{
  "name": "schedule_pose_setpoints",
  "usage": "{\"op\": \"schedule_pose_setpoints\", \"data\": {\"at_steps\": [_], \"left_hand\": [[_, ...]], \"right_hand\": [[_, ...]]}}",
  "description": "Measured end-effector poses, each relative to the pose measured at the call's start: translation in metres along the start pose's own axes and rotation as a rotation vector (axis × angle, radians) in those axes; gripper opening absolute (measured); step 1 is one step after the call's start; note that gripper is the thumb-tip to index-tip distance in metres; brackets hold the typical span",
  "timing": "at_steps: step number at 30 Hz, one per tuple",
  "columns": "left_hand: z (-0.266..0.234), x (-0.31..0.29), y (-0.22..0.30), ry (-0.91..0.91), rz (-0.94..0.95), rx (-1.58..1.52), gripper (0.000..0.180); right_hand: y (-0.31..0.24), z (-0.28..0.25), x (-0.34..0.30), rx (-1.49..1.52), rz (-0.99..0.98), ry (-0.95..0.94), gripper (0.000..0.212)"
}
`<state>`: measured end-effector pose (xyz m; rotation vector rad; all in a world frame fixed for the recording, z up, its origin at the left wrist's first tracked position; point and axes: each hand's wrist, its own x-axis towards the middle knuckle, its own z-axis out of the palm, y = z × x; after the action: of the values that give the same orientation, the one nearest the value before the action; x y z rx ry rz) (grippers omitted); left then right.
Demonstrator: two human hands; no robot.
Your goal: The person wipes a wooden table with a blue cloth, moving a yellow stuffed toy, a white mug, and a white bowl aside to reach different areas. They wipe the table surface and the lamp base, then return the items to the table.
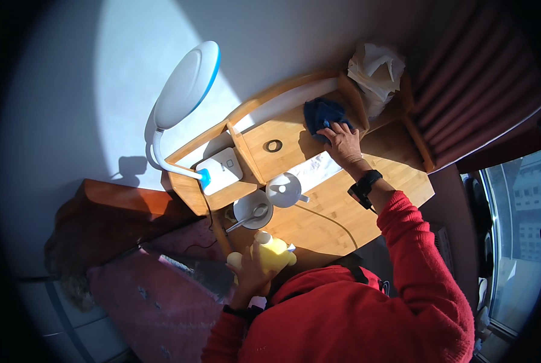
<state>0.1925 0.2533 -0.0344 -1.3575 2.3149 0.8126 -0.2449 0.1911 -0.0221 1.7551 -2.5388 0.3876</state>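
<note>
My right hand (343, 145) reaches to the wooden desk shelf (269, 130), its fingers bent onto a crumpled dark blue cloth (319, 115) lying there. Low in the picture, my left hand (252, 279) is closed around a yellow and white soft toy (275, 254), holding it by the desk's near left edge. Part of the toy is hidden behind the fingers. Close to it on the desk stand a white mug (284, 189) and a white bowl (244, 209) with a spoon (257, 213) resting in it.
A white desk lamp (186, 88) with a blue rim rises at the left from its white base (221, 171). Crumpled white paper or a bag (376, 75) fills the right shelf end. A thin cable (337, 224) crosses the desktop (319, 233). Pink bedding (155, 296) lies left; a dark red curtain (470, 85) hangs right.
</note>
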Motion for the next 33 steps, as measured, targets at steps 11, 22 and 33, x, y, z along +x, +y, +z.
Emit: {"op": "schedule_pose_setpoints", "data": {"at_steps": [11, 22, 33], "left_hand": [[-0.070, -0.012, -0.011, -0.096, 0.093, -0.507, 0.105], [-0.216, -0.007, 0.131, 0.168, 0.439, -0.651, 0.095], [-0.196, 0.142, 0.256, 0.602, 0.512, 0.366, 0.096]], "right_hand": [[0.063, -0.051, -0.112, 1.861, 0.609, -0.401, 0.042], [0.117, 0.028, -0.226, 0.575, 0.667, 0.198, 0.030], [0.063, 0.024, -0.232, 0.292, 0.278, -0.054, 0.051]]}}
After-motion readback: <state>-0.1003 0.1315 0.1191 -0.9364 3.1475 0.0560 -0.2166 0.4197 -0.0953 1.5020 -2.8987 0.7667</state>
